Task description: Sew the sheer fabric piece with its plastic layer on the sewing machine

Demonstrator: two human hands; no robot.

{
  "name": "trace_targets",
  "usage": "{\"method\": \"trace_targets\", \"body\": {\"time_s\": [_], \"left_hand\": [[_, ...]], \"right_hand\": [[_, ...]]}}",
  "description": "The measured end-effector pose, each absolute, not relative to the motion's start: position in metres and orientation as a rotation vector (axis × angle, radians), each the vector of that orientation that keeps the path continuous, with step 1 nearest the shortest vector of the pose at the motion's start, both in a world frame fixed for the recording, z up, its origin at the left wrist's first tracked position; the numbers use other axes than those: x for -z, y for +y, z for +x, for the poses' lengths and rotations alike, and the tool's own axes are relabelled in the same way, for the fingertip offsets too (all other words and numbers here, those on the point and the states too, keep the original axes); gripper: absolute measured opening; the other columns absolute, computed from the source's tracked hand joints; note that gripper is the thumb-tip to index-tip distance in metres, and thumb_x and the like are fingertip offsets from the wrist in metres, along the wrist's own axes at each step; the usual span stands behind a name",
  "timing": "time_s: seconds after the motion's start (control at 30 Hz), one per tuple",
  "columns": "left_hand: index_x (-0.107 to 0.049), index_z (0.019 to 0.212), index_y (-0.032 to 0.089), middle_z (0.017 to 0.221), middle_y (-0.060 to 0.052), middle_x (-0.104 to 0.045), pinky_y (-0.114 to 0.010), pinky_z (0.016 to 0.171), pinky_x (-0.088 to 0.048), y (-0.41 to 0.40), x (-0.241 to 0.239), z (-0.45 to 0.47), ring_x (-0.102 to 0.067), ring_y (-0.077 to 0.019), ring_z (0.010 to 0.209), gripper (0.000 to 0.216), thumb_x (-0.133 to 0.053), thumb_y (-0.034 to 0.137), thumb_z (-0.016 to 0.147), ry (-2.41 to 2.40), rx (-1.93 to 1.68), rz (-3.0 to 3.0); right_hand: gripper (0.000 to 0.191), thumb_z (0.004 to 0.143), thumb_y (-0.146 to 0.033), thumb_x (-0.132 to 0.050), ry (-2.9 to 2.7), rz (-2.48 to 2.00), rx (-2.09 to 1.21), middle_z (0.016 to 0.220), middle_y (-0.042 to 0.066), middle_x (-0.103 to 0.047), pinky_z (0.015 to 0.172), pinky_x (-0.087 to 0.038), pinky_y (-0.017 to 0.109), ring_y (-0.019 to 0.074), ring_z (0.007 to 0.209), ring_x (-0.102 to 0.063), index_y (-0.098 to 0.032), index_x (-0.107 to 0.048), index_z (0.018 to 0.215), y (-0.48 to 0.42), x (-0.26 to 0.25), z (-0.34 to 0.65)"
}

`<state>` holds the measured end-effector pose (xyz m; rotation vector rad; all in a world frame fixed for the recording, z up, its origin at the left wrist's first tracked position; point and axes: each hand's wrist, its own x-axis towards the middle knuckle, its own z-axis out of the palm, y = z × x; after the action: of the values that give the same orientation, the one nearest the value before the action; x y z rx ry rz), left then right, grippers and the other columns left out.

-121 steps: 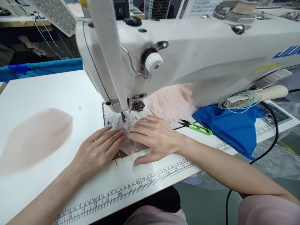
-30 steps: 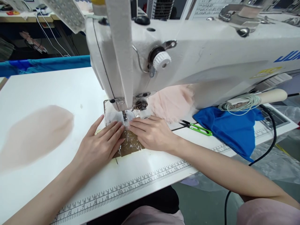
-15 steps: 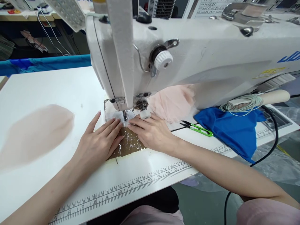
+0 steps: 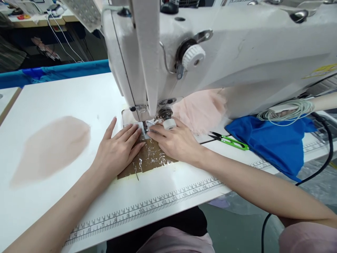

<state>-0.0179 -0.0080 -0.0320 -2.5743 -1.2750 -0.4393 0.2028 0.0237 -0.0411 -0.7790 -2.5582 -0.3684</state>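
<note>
My left hand (image 4: 117,149) lies flat just left of the needle, fingers stretched forward and thumb apart. Under its fingertips is the edge of a small whitish, see-through piece (image 4: 143,135) at the presser foot (image 4: 145,126) of a white sewing machine (image 4: 223,52). On the other side of the foot, my right hand (image 4: 180,142) rests with its fingers laid out towards the needle. A white knob on the machine hides part of those fingers. Below both hands is a brown plate (image 4: 149,160) covered with shiny clear tape.
A sheer pale pink fabric piece (image 4: 56,146) lies on the white table at left. More pink fabric (image 4: 200,109) is bunched behind my right hand. Green-handled thread snips (image 4: 233,142) and a blue cloth (image 4: 271,140) with coiled cord (image 4: 284,110) are at right.
The camera view has shifted slightly, so the machine and table sit further right in the picture. Both hands stay flat beside the presser foot, with little visible movement.
</note>
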Motion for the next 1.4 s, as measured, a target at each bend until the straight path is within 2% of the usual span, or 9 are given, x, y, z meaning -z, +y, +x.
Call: {"method": "trace_targets", "body": {"time_s": [0.47, 0.63, 0.73, 0.87, 1.0, 1.07, 1.17, 1.3, 1.4], "left_hand": [[-0.055, 0.132, 0.011, 0.132, -0.016, -0.062, -0.055, 0.115, -0.033, -0.008, 0.034, -0.021, -0.056, -0.0315, 0.127, 0.043, -0.047, 0.037, 0.098, -1.319, 0.446, -2.457], [-0.060, 0.126, 0.012, 0.104, -0.015, -0.071, -0.058, 0.103, -0.043, -0.021, 0.027, -0.014, -0.069, -0.0312, 0.096, 0.038, -0.050, 0.034, 0.096, -1.384, 0.354, -2.407], [-0.056, 0.129, 0.014, 0.084, -0.006, -0.071, -0.041, 0.077, -0.055, -0.042, 0.023, -0.003, -0.067, -0.0215, 0.074, 0.035, -0.048, 0.018, 0.096, -1.087, 0.451, -2.666], [-0.046, 0.138, 0.019, 0.102, -0.003, -0.072, -0.027, 0.075, -0.055, -0.056, 0.018, -0.004, -0.066, -0.0151, 0.090, 0.047, -0.042, 0.005, 0.094, -0.756, 0.691, -2.966], [-0.054, 0.131, 0.022, 0.116, -0.009, -0.067, -0.034, 0.076, -0.056, -0.032, 0.016, -0.026, -0.065, -0.0233, 0.101, 0.038, -0.043, 0.013, 0.096, -1.263, 0.618, -2.511], [-0.060, 0.122, 0.018, 0.110, -0.012, -0.069, -0.034, 0.061, -0.053, -0.020, 0.017, -0.036, -0.067, -0.0272, 0.093, 0.031, -0.041, 0.020, 0.098, -1.439, 0.429, -2.347], [-0.063, 0.117, 0.019, 0.097, -0.008, -0.071, -0.028, 0.045, -0.045, -0.020, 0.015, -0.037, -0.067, -0.0206, 0.070, 0.031, -0.043, 0.034, 0.099, -1.669, 0.408, -2.394], [-0.062, 0.117, 0.026, 0.075, 0.003, -0.069, -0.021, 0.046, -0.049, -0.039, 0.005, -0.021, -0.060, -0.0098, 0.050, 0.027, -0.043, 0.034, 0.099, -1.823, 0.629, -3.105], [-0.064, 0.116, 0.027, 0.097, 0.000, -0.072, -0.023, 0.052, -0.051, -0.046, 0.002, -0.014, -0.066, -0.0111, 0.063, 0.029, -0.040, 0.032, 0.099, -1.702, 0.704, -3.062]], "right_hand": [[0.030, 0.088, -0.009, -0.046, -2.492, -0.824, 0.383, 0.096, 0.005, -0.074, 0.105, -0.041, 0.043, 0.0213, 0.094, -0.061, -0.016, -0.073, 0.101, 0.025, 0.035, 0.210], [0.027, 0.086, -0.009, -0.047, -2.465, -0.843, 0.358, 0.093, 0.006, -0.073, 0.105, -0.042, 0.045, 0.0216, 0.093, -0.060, -0.018, -0.073, 0.085, 0.028, 0.032, 0.212], [0.027, 0.086, -0.008, -0.048, -2.455, -0.840, 0.338, 0.096, 0.006, -0.073, 0.105, -0.042, 0.045, 0.0214, 0.095, -0.061, -0.018, -0.073, 0.088, 0.028, 0.031, 0.213], [0.031, 0.089, -0.008, -0.046, -2.453, -0.816, 0.225, 0.096, 0.007, -0.073, 0.100, -0.045, 0.045, 0.0225, 0.099, -0.061, -0.016, -0.072, 0.106, 0.026, 0.032, 0.211], [0.032, 0.091, -0.010, -0.044, -2.474, -0.829, 0.137, 0.098, 0.006, -0.074, 0.093, -0.048, 0.041, 0.0216, 0.097, -0.063, -0.016, -0.071, 0.108, 0.024, 0.032, 0.209], [0.032, 0.093, -0.011, -0.044, -2.478, -0.830, 0.105, 0.098, 0.006, -0.074, 0.089, -0.049, 0.039, 0.0212, 0.095, -0.064, -0.015, -0.072, 0.108, 0.024, 0.032, 0.209], [0.031, 0.094, -0.013, -0.044, -2.472, -0.820, 0.058, 0.097, 0.006, -0.074, 0.086, -0.049, 0.038, 0.0203, 0.092, -0.065, -0.015, -0.072, 0.107, 0.023, 0.031, 0.209], [0.029, 0.097, -0.019, -0.045, -2.456, -0.827, -0.009, 0.094, 0.004, -0.075, 0.081, -0.048, 0.035, 0.0191, 0.088, -0.065, -0.017, -0.073, 0.105, 0.021, 0.033, 0.209], [0.028, 0.098, -0.025, -0.047, -2.447, -0.832, -0.083, 0.094, 0.004, -0.074, 0.077, -0.047, 0.033, 0.0187, 0.087, -0.064, -0.017, -0.074, 0.101, 0.020, 0.033, 0.208]]}}
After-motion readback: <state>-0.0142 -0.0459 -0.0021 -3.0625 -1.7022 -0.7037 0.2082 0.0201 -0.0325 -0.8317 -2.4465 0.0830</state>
